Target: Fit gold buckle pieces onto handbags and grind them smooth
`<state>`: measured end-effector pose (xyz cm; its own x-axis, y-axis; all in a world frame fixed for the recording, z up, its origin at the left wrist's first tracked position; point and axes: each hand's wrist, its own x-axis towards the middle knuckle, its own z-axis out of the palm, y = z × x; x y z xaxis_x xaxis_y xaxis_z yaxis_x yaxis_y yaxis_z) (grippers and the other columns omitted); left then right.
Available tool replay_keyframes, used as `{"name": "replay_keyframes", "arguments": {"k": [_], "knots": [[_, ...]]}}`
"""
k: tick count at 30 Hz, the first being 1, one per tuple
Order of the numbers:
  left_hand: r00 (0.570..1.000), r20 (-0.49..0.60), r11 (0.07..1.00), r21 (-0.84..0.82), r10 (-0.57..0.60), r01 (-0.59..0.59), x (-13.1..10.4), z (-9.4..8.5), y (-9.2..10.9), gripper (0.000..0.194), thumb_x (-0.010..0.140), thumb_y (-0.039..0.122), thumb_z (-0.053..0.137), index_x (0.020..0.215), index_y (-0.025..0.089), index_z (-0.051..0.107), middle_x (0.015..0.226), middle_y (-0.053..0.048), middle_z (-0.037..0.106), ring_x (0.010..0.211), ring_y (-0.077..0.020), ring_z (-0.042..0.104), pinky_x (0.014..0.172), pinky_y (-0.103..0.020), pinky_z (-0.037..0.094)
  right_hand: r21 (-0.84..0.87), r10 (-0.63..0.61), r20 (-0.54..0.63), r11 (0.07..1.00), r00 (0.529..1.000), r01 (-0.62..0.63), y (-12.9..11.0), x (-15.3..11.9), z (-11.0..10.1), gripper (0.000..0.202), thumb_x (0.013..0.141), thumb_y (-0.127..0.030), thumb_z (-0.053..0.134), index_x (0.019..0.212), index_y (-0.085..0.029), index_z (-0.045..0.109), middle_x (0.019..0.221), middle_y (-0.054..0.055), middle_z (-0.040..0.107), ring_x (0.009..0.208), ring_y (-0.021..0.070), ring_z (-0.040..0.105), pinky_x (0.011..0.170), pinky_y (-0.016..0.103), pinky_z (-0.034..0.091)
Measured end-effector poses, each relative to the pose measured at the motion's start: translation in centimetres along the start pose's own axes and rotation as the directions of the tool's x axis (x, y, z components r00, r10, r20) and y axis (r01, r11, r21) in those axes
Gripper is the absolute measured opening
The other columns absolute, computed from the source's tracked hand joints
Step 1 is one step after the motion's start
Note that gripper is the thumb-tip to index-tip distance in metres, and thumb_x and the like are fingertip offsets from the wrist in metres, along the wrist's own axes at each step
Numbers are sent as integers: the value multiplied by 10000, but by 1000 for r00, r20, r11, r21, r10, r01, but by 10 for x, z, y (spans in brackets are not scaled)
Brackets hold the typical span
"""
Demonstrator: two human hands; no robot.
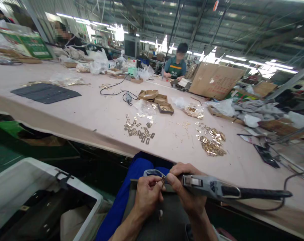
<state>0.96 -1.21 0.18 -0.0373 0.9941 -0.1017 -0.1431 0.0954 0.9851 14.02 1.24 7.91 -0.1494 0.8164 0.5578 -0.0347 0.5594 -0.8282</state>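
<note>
My left hand (148,194) pinches a small rectangular metal plate (163,179) with a slot in it, held upright over my lap. Close beside it, the thumb of my right hand (188,190) comes near or touches the plate. My right hand is closed around a grey corded tool with a black grip, which looks like an electric screwdriver (214,189); it points out to the right, and its tip is hidden. Across my lap, over blue cloth (138,174), lies a dark grey-green piece of material (167,209) with a small light fitting on it.
On the pink-covered table (99,117) lie loose metal plates (139,130), a pile of gold-coloured fittings (213,144) and small cardboard boxes (165,107). A white bin (91,194) with dark pieces stands at lower left. Across the table a person (176,65) works near a large cardboard sheet (215,80).
</note>
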Motion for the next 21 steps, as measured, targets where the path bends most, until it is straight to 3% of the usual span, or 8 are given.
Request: {"name": "replay_keyframes", "arguments": {"k": [7, 12, 16, 19, 21], "knots": [[992, 122, 998, 36, 40, -45, 0, -8, -5, 273, 882, 361, 647, 741, 136, 710, 515, -14, 593, 403, -128, 534, 426, -197, 321, 85, -24, 26, 996, 999, 22, 0, -2, -3, 175, 819, -73, 745, 892, -221, 685, 759, 6, 677, 664, 156, 623, 594, 289, 500], [996, 90, 991, 129, 7, -19, 2, -4, 0, 290, 861, 362, 629, 699, 134, 706, 478, -26, 596, 385, -133, 526, 416, -202, 316, 96, 14, -2, 995, 1000, -14, 4, 1, -2, 168, 812, -86, 762, 878, -219, 684, 747, 5, 670, 669, 148, 617, 589, 270, 496], [999, 47, 997, 74, -25, 21, 5, 2, 0, 307, 858, 383, 640, 707, 125, 711, 494, -39, 621, 397, -132, 539, 437, -200, 330, 203, 2, 7, 979, 1000, -3, 0, 7, -8, 136, 816, -121, 763, 883, -211, 686, 756, 18, 661, 678, 161, 612, 600, 294, 498], [998, 12, 998, -2, -62, 62, 5, 2, -3, 310, 840, 417, 693, 788, 116, 742, 648, -79, 713, 418, -127, 570, 452, -203, 349, 392, 26, -155, 919, 988, 37, -2, 26, -28, 78, 862, -185, 712, 906, -215, 654, 723, -18, 593, 593, 118, 539, 587, 281, 467], [997, -6, 997, -32, -76, 75, 4, 0, -7, 318, 832, 424, 711, 842, 109, 754, 732, -99, 741, 433, -127, 590, 464, -205, 368, 481, 119, -329, 875, 937, 57, 3, 42, -51, 97, 851, -184, 718, 884, -198, 628, 748, -35, 566, 548, 75, 470, 595, 265, 458]]}}
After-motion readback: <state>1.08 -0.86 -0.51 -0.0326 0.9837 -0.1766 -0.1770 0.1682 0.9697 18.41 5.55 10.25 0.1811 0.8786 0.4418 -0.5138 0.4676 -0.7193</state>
